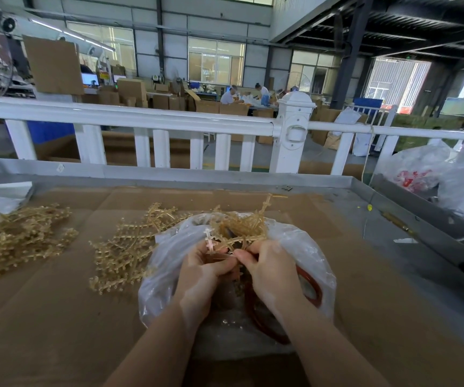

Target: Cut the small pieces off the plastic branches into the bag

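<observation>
Amber plastic branches [239, 227] are gripped by both the left hand [203, 266] and right hand [267, 263], fingers curled. Best keep the bunch over the bag [166, 247] so cut pieces drop inside.

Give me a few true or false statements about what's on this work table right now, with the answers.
1. Both hands hold a bunch of plastic branches over a clear plastic bag. True.
2. The left hand rests flat on the cardboard. False: it grips the branches.
3. Two more piles of branches lie left of the bag. True.
4. A blue railing stands beyond the table. False: the railing is white.
5. The right hand grips the branches. True.
</observation>
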Available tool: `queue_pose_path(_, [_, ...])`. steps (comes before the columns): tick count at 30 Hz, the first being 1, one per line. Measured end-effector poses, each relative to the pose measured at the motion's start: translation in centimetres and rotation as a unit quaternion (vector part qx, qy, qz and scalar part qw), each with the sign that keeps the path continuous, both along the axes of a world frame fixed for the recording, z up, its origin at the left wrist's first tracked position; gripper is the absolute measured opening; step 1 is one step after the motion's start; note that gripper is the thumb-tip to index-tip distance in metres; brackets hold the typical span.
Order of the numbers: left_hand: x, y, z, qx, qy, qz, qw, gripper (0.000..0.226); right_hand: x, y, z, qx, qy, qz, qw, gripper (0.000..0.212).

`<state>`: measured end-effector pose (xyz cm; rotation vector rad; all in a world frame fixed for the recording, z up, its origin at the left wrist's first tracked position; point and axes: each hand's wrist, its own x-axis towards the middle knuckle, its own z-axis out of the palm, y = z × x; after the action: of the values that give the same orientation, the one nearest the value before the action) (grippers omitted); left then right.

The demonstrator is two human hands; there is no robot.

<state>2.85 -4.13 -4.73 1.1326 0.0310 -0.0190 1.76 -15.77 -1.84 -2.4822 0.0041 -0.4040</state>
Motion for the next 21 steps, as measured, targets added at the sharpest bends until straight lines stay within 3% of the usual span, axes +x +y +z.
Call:
queue_pose_path(5, [0.2, -0.2, -0.3, 0.064, 0.005, 0.053, 0.997, 0.019, -0.3, -0.3, 0.0, -0.059, 0.028, 0.047, 0.997, 0.027])
queue_pose_path(7, [0.6, 0.0, -0.5, 0.074, 0.014, 0.087, 0.993, 0.021, -0.4, -0.5, -0.2, -0.043, 0.029, 0.054, 0.997, 0.026])
queue_pose_path(13, [0.5, -0.4, -0.8, 0.217, -0.039, 0.132, 0.966, 0.017, -0.7, -1.5, 0.0, 0.016, -0.041, 0.003, 0.999, 0.01])
queue_pose_path(17, [-0.1, -0.5, -0.4, 0.211, -0.028, 0.113, 0.97, 0.012, -1.1, -2.3, -0.4, 0.004, -0.043, -0.001, 0.999, 0.013])
queue_pose_path(21, [-0.3, -0.4, 0.1, 0.23, -0.039, 0.147, 0.961, 0.024, -2.0, -3.2, -0.8, 0.032, -0.059, -0.006, 0.998, 0.013])
